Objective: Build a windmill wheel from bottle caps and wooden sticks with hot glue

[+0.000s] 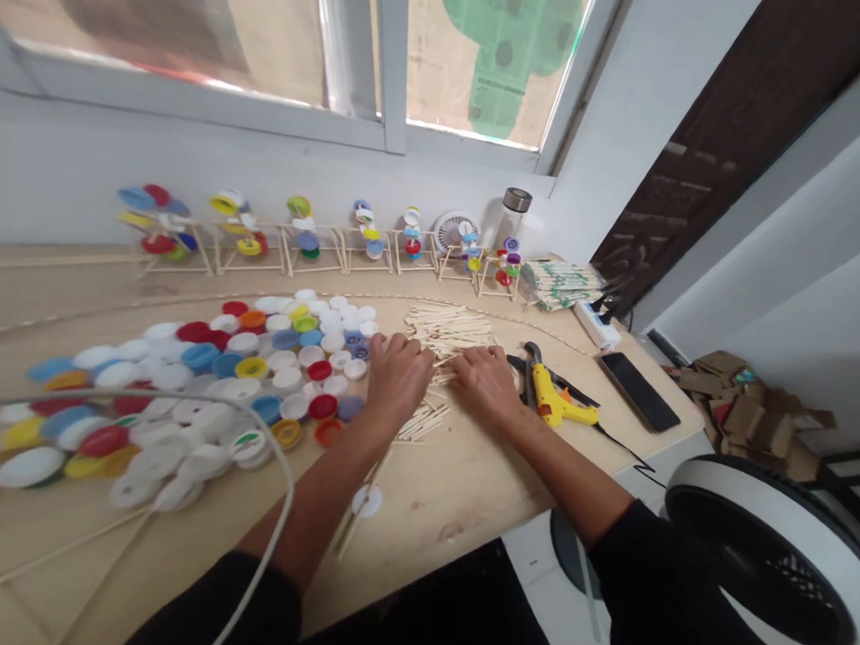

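Many thin wooden sticks (449, 326) lie in a loose pile on the light wooden table (446, 502). At the pile's near left edge, my left hand (398, 373) is closed, its fingers curled against sticks. My right hand (484, 382) is closed too, at the near right side, with bent fingers on sticks. A small gap with sticks in it separates the two hands; the fingertips are partly hidden. Shorter sticks (422, 421) are scattered between my wrists. Left of my left hand spreads a wide layer of coloured plastic bottle caps (289, 380).
Stick frames with bottle-cap wheels (307, 235) line the wall, beside a small fan (456, 230) and a bottle (512, 217). A yellow glue gun (557, 402), phone (639, 392) and packed sticks (562, 281) lie right. A pale cable (282, 476) crosses the left foreground.
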`<state>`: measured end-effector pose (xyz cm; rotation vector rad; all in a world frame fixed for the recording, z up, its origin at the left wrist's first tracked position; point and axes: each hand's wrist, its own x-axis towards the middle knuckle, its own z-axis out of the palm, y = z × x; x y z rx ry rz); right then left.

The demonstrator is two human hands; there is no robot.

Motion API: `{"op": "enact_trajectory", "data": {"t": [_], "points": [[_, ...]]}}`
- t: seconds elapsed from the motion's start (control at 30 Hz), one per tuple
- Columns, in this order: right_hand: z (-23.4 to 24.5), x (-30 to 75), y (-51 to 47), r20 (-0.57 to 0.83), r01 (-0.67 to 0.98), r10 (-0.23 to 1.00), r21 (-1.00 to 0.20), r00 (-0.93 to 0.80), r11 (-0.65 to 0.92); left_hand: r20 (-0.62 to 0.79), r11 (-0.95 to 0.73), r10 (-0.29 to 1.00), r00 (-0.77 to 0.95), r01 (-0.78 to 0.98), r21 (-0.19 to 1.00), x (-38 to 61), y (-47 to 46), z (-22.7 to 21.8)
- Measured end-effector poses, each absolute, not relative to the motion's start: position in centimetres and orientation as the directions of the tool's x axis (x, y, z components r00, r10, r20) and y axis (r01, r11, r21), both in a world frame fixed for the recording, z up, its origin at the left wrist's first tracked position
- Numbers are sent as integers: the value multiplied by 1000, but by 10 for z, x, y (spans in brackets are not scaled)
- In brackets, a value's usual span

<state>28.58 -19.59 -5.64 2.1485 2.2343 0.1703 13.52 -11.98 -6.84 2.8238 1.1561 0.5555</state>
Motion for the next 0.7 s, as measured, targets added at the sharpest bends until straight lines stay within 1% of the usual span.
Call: {"op": "enact_trajectory", "data": {"t": [0.1, 0.17, 0.37, 0.53, 0.7], "points": [[-58, 286, -201, 74, 994, 997, 110, -23, 15, 305, -732, 677, 669, 653, 193, 139, -117, -67], [-59, 286, -203, 86, 994, 996, 110, -33, 23, 298, -714, 698, 651, 668, 213, 130, -119, -67], [-62, 286, -197, 93, 988, 989, 109, -118, 108, 225, -635, 773, 593, 732, 249, 81, -137, -63], [-66, 284, -190, 77, 981, 985, 130, -154, 143, 177, -601, 799, 574, 758, 255, 62, -157, -56], [-66, 282, -189, 62, 980, 989, 152, -137, 126, 117, -609, 791, 601, 753, 248, 58, -169, -55]]}}
